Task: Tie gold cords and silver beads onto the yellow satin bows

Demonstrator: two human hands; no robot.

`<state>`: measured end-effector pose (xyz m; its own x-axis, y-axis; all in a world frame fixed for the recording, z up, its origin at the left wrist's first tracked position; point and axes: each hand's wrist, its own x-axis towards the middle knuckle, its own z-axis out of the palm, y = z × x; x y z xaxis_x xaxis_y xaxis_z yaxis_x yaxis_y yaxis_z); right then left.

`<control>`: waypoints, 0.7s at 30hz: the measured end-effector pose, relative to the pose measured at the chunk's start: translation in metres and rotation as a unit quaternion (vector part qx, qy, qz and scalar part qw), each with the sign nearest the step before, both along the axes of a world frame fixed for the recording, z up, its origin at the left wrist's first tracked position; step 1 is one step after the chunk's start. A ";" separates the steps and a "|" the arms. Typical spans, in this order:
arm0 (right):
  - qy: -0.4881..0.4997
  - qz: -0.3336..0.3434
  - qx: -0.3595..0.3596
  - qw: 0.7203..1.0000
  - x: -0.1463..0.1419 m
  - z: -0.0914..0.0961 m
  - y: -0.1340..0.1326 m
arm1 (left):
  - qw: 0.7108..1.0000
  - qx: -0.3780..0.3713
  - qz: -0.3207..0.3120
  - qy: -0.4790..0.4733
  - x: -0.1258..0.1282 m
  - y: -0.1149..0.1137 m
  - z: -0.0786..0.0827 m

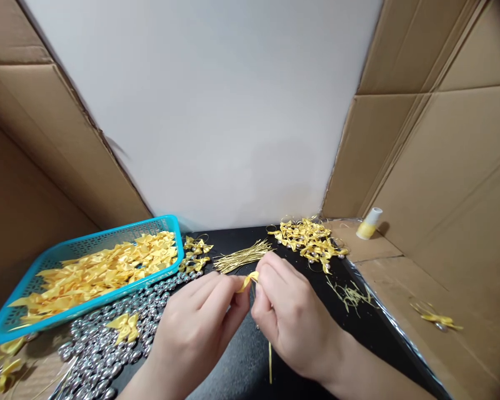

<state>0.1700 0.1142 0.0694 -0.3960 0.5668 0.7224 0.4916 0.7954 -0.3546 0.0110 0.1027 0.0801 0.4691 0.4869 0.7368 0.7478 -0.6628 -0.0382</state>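
Note:
My left hand and my right hand meet over the black mat, fingers pinched together. Between the fingertips sits a small yellow ribbon bow. A thin gold string hangs down below my right hand. Just beyond the hands lies a bundle of gold strings. A blue basket at the left holds a heap of yellow bows. Silver bells are spread in front of it.
A pile of finished bows with bells lies at the back right. Gold string scraps lie right of my hand. A small glue bottle stands on the cardboard at right. Cardboard walls enclose both sides; a white wall is behind.

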 end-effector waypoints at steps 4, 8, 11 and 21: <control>0.044 -0.026 0.098 0.994 -0.006 -0.012 0.005 | 0.999 0.037 0.002 -0.012 0.002 -0.002 -0.005; 0.074 -0.031 0.135 0.988 -0.008 -0.017 0.007 | 0.999 0.036 -0.026 -0.019 0.003 -0.001 -0.007; 0.089 -0.027 0.166 0.982 -0.008 -0.019 0.008 | 0.995 0.061 -0.053 -0.051 0.005 0.000 -0.007; 0.099 -0.008 0.184 0.978 -0.007 -0.021 0.008 | 0.990 0.015 -0.103 -0.092 0.006 -0.003 -0.007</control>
